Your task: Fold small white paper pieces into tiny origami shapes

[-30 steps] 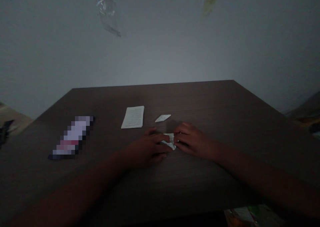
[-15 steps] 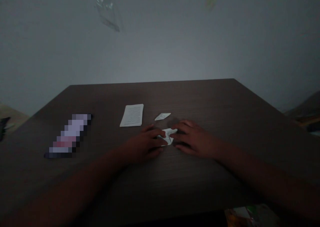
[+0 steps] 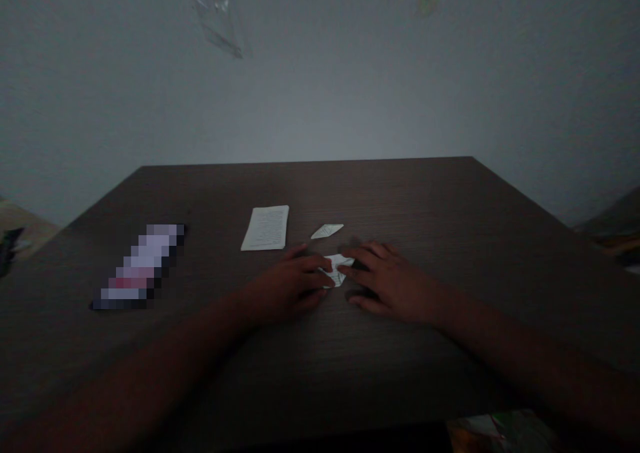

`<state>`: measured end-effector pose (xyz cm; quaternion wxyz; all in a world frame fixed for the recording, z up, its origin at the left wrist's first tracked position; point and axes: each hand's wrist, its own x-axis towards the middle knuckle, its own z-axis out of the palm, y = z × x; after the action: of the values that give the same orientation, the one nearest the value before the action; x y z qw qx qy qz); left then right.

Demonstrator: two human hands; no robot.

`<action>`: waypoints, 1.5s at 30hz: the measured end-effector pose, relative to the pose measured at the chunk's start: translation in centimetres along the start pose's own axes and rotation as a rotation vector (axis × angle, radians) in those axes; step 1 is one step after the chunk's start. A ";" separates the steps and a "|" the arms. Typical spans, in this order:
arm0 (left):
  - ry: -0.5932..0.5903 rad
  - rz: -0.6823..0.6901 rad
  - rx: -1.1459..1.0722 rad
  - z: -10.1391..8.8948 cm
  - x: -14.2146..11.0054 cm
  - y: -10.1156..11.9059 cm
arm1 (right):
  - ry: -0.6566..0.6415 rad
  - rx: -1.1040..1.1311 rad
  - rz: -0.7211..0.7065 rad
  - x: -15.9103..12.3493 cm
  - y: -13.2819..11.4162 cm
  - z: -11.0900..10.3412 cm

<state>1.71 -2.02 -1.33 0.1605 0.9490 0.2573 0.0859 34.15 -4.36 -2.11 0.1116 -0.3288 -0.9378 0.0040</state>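
A small folded piece of printed paper [image 3: 339, 275] lies on the dark wooden table between my two hands. My left hand [image 3: 293, 284] rests on its left side, the fingers apart and pressing it flat. From the other side, my right hand [image 3: 385, 276] touches the right edge with spread fingertips, its thumb on the table. The fingers cover part of the paper. Just beyond the hands lies a folded paper diamond [image 3: 327, 231] with crease lines. Farther left sits a stack of printed paper sheets [image 3: 266, 228].
A phone [image 3: 143, 266] with a blurred-out screen lies at the left of the table [image 3: 310, 186]. Behind the table rises a pale wall [image 3: 320, 106], with a clear plastic bag [image 3: 215, 16] hanging on it. Colourful packaging [image 3: 500, 433] shows below the table's near edge.
My right hand has gone from pinching the paper's right side to resting on it with fingers spread. The paper looks flatter. My left hand has stayed at its left side.
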 end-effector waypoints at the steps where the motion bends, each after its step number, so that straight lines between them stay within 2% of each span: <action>1: 0.001 -0.009 0.002 0.0 0.0 0.1 | 0.002 -0.009 0.003 0.0 0.0 0.1; 12: 0.069 0.052 0.008 0.5 0.1 -0.6 | 0.005 -0.066 0.021 -0.1 -0.5 0.2; 19: 0.053 -0.022 0.020 0.3 0.3 0.0 | -0.009 -0.075 0.041 0.1 -1.0 0.3; 25: 0.087 -0.072 0.044 1.3 0.7 -0.7 | -0.069 -0.084 0.089 0.4 -1.6 -0.1; 37: 0.065 -0.042 0.123 1.0 0.6 -0.1 | -0.081 -0.047 0.124 0.2 -1.6 0.0; 45: 0.038 -0.084 0.103 0.7 0.6 0.2 | -0.081 0.028 0.133 0.4 -0.9 -0.5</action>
<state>2.49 -2.11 -1.89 0.1102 0.9426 0.3039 0.0838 33.43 -4.82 -1.49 0.0776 -0.3883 -0.9175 0.0381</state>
